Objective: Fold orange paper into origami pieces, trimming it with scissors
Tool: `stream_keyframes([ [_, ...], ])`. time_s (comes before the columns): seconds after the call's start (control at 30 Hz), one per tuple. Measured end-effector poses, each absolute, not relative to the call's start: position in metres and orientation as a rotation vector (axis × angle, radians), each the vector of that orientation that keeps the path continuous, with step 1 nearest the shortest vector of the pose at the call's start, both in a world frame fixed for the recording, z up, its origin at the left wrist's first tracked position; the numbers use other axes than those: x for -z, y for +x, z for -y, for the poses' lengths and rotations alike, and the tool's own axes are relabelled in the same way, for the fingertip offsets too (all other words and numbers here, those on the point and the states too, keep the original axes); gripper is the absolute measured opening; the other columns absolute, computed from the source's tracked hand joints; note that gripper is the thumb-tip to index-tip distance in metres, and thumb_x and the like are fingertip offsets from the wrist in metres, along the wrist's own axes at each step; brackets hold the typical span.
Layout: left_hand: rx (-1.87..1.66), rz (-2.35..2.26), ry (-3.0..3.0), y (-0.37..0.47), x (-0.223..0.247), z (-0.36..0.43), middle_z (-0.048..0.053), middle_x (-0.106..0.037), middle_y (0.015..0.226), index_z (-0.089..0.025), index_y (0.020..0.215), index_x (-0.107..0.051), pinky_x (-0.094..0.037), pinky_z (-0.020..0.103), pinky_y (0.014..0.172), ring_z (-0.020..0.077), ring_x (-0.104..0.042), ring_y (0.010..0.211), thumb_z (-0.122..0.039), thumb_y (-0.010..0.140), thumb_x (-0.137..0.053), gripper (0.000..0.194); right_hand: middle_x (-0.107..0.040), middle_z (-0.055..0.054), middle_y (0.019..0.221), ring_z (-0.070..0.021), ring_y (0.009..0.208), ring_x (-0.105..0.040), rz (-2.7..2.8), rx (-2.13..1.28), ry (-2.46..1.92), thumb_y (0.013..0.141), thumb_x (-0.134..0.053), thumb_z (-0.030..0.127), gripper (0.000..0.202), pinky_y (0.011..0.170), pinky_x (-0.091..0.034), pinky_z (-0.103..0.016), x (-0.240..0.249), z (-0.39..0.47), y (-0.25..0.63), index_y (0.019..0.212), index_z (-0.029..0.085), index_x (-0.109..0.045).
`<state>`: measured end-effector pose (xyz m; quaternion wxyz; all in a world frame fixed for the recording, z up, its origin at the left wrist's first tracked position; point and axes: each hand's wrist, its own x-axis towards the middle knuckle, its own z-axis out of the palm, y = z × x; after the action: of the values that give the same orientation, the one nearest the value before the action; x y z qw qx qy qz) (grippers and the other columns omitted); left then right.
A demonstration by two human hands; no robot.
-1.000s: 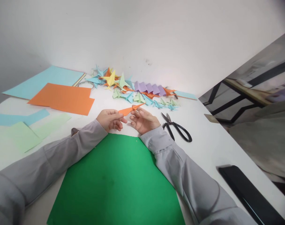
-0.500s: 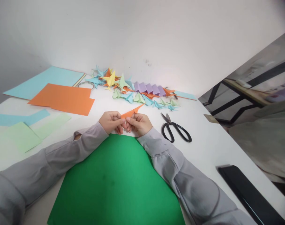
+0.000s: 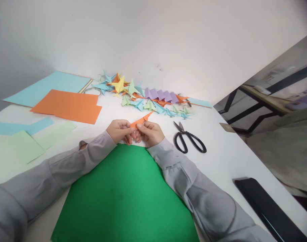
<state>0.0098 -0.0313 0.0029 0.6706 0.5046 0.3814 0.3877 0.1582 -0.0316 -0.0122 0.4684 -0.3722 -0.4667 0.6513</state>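
Observation:
A small folded orange paper piece (image 3: 140,121) with a pointed tip aimed up and right is held between both hands. My left hand (image 3: 120,131) pinches its lower left end between thumb and fingers. On the other side, my right hand (image 3: 150,133) grips it with the thumb on top. Both hands are just above the far edge of a green sheet (image 3: 128,191). Behind them lie several folded paper figures (image 3: 119,84) in yellow, blue, green and orange, along with a row of purple folded pieces (image 3: 161,95).
Black-handled scissors (image 3: 186,134) lie right of my hands, blades slightly apart. A black object (image 3: 267,208) is at the lower right. Orange sheets (image 3: 70,106), blue sheets (image 3: 52,85) and pale green sheets (image 3: 27,148) lie left. A wall stands behind the table.
The orange paper's tip has shifted slightly left and up, and my right thumb has moved a little along the paper. My left hand is nearly unchanged.

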Motion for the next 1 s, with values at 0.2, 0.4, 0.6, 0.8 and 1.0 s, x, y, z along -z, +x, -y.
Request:
stream_keyframes([
  [0.2,-0.832,-0.858,1.168,0.0092,-0.0030,0.0324,0.003,-0.064,0.052,-0.011,0.060,-0.052,-0.046,0.023,0.034,0.0122,-0.056,0.037,-0.035,0.054,-0.076,0.035,-0.061,-0.001,0.042,-0.0085,0.031,-0.052,1.158,-1.563,-0.924,0.049,-0.080,0.041,0.038,0.031,-0.043,-0.016,0.0157,0.0315,0.1568,0.050,0.013,-0.054],
  [0.4,-0.811,-0.874,1.197,0.0095,-0.0062,0.0336,0.002,-0.061,0.048,-0.012,0.058,-0.049,-0.045,0.022,0.033,0.0117,-0.055,0.034,-0.033,0.058,-0.074,0.033,-0.058,0.001,0.040,-0.0085,0.028,-0.049,1.134,-1.546,-0.906,0.050,-0.080,0.038,0.037,0.027,-0.039,-0.017,0.0174,0.0304,0.1582,0.048,0.015,-0.051],
  [0.6,-0.830,-0.869,1.175,0.0090,-0.0035,0.0311,0.000,-0.060,0.044,-0.014,0.058,-0.045,-0.042,0.020,0.030,0.0111,-0.052,0.031,-0.033,0.059,-0.074,0.035,-0.057,0.002,0.039,-0.0088,0.028,-0.049,1.101,-1.530,-0.902,0.051,-0.080,0.037,0.036,0.026,-0.038,-0.017,0.0137,0.0324,0.1573,0.049,0.015,-0.051],
  [0.8,-0.827,-0.839,1.157,0.0077,0.0000,0.0294,0.001,-0.061,0.046,-0.013,0.059,-0.047,-0.042,0.021,0.030,0.0118,-0.053,0.031,-0.036,0.056,-0.075,0.037,-0.060,-0.001,0.043,-0.0097,0.033,-0.054,1.075,-1.595,-0.922,0.054,-0.074,0.050,0.042,0.031,-0.043,-0.017,0.0119,0.0322,0.1571,0.051,0.013,-0.055],
  [1.0,-0.823,-0.888,1.220,0.0096,-0.0071,0.0349,0.000,-0.060,0.045,-0.013,0.057,-0.047,-0.043,0.020,0.031,0.0109,-0.053,0.032,-0.030,0.059,-0.074,0.032,-0.058,0.002,0.040,-0.0083,0.029,-0.049,1.164,-1.478,-0.908,0.051,-0.079,0.041,0.039,0.028,-0.039,-0.017,0.0165,0.0332,0.1557,0.050,0.015,-0.050],
])
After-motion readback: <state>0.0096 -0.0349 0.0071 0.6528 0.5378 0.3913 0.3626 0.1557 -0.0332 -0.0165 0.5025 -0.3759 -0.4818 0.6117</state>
